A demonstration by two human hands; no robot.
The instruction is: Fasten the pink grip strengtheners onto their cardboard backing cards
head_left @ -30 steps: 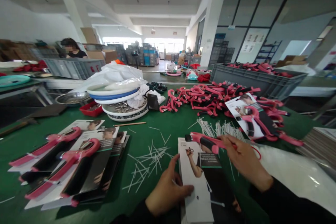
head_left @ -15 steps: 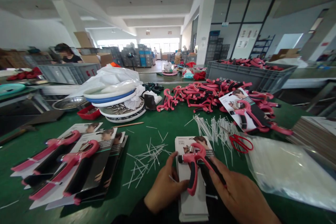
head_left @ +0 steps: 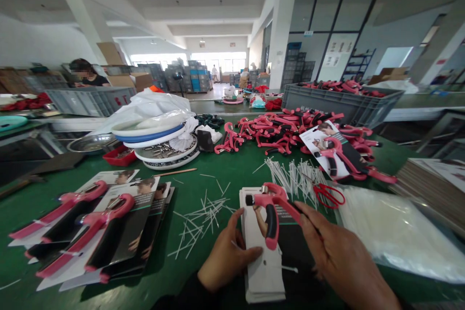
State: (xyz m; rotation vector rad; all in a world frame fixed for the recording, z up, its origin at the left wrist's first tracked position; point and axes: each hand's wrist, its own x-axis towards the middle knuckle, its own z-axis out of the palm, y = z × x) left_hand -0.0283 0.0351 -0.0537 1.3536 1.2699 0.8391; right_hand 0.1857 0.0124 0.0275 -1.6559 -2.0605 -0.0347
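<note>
A pink and black hand grip strengthener (head_left: 271, 198) is over the printed backing cards, its right handle in my closed right hand (head_left: 339, 252). The stack of backing cards (head_left: 261, 276) lies in front of me. My left hand (head_left: 228, 252) grips its left edge, thumb on top and fingers at the side. A white cable tie (head_left: 289, 269) sticks out across the top card, and a thin white end shows by my left thumb. To the left, more hand grips (head_left: 105, 223) lie on cards, with white ties round their handles.
Loose cable ties (head_left: 203, 220) and a bundle of ties (head_left: 294, 179) lie beyond my hands. Red scissors (head_left: 329, 196) and a plastic bag (head_left: 392, 232) are on the right. A heap of hand grips (head_left: 279, 131) sits before a grey crate (head_left: 337, 104). Stacked round trays (head_left: 165, 155) stand left.
My right hand has moved up with the hand grip, lifting it off the card so more of the card's print shows. My left hand stays on the stack. The view has shifted slightly.
</note>
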